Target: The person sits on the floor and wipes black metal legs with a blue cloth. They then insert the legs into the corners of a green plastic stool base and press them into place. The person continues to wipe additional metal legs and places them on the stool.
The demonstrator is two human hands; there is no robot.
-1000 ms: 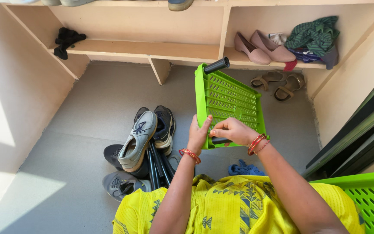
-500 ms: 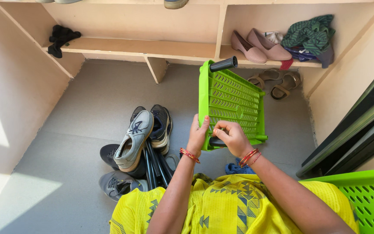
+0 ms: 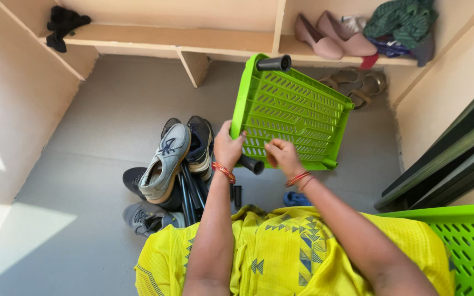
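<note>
Left hand grips the green slotted shelf tray by its edge; right hand, fingers curled, pinches a black tube leg.

The slatted tray is bright lime green, pierced by rows of narrow slots, with black tubes plugged at two corners. A second tray of the same green shows at the lower right. The garment is vivid yellow, printed with small dark green triangles. Both wrists carry red and orange bangles. One sneaker is pale grey with dark blue laces; its neighbour is dark navy. On the light wooden shelf sit dusty pink flats, a green patterned cloth and a black cloth. The floor is plain grey.
</note>
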